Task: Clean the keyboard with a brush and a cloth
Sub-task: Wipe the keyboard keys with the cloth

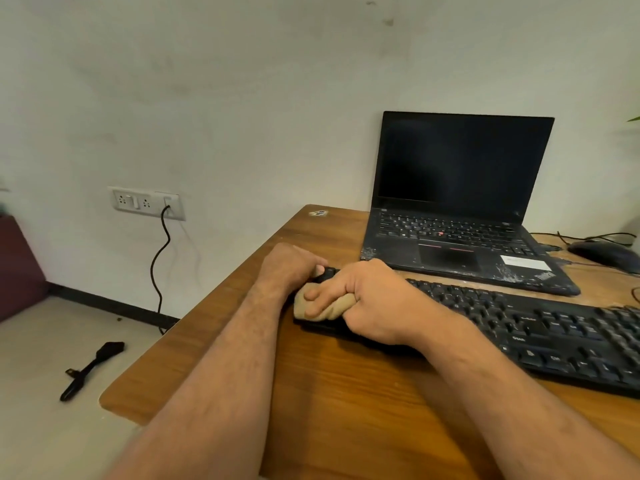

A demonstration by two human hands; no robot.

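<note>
The cloth (323,306) is bunched in the right hand (374,299), fingers curled round it, and pressed on the left end of the keyboard (540,327). That end is gripped by the left hand (289,265). The keyboard's long axis runs rightward along the bench (346,393); unwiped keys lie right of the grip. A laptop (460,209) stands just behind. A brush (90,370) lies on the floor, well apart.

A brown wooden table (346,393) stands against the wall. On it lie a black keyboard (540,330) near the front, an open black laptop (460,216) just behind it, a dark mouse (604,254) with cables at the right, and a small sticker (318,213) at the far left corner. A black brush (90,368) lies on the pale floor (52,427) to the left.
</note>
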